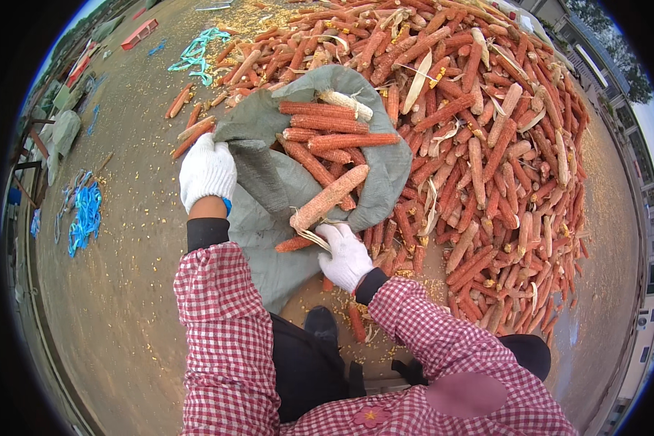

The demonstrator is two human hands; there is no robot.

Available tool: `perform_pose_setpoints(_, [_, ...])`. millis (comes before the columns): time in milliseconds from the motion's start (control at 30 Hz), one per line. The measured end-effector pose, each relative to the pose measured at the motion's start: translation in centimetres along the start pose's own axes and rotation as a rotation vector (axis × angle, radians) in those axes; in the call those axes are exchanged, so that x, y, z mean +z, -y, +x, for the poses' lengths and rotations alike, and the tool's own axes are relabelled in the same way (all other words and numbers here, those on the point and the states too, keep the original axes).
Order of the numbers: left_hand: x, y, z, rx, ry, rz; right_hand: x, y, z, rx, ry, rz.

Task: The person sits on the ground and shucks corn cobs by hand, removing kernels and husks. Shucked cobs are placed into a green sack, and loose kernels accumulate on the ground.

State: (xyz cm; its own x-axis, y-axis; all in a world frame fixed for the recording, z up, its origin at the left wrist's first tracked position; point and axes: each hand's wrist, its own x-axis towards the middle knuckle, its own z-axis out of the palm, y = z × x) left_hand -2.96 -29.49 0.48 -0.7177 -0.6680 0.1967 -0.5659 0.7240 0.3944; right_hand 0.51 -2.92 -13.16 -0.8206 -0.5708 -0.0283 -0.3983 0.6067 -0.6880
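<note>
My left hand [207, 171] in a white glove is closed on the upper left edge of a grey-green sack [265, 269]. Red corn cobs [330, 123] and a white cob [345, 105] lie in the sack's open mouth. A paler pink cob [330, 196] lies slanted across them, with pale husk strands [314, 240] at its lower end. My right hand [341, 258], also gloved, is curled at those strands and the sack's lower right rim; what exactly its fingers grip is unclear.
A large heap of corn cobs [487, 174] fills the right and back. Loose kernels [247, 22] are scattered on the ground. Blue cords [86, 214] lie at the left, turquoise strips [195, 54] at the back, near a red object [138, 35]. My dark shoe [320, 323] stands below the sack.
</note>
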Motion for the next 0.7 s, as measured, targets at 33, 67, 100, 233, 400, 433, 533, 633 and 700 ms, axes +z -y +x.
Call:
perform_pose_setpoints(33, [0.2, -0.1, 0.2, 0.028, -0.023, -0.021, 1.0, 0.6, 0.6, -0.021, -0.027, -0.146])
perform_pose_setpoints(67, [0.2, 0.0, 0.3, 0.025, 0.002, 0.024, 1.5, 0.9, 1.3, -0.021, 0.021, -0.300])
perform_pose_setpoints(100, [0.2, 0.1, 0.3, 0.022, 0.028, 0.068, 2.2, 0.5, 2.0, -0.040, 0.057, -0.447])
perform_pose_setpoints(233, [-0.4, 1.4, 0.8, 0.008, 0.098, 0.132, 3.3, -1.0, 4.4, -0.093, 0.111, -0.567])
perform_pose_setpoints(400, [-1.1, 3.0, 0.6, -0.064, 0.156, 0.200, -2.4, 0.4, 4.8, -0.160, 0.092, -0.312])
perform_pose_setpoints(433, [-1.1, 2.9, 0.6, -0.044, 0.135, 0.192, -3.9, 0.3, 5.5, -0.204, 0.023, -0.321])
perform_pose_setpoints(533, [-2.4, 3.0, 0.6, -0.033, 0.053, 0.175, -6.6, 2.3, 9.2, -0.180, 0.033, -0.442])
perform_pose_setpoints(633, [-3.6, 2.9, 0.9, -0.006, -0.083, 0.062, -7.3, 5.1, 12.3, -0.190, -0.103, -0.404])
perform_pose_setpoints(700, [-5.5, 2.7, 0.7, -0.217, -0.027, -0.835, -6.4, 6.7, 13.4, -0.211, -0.073, -0.479])
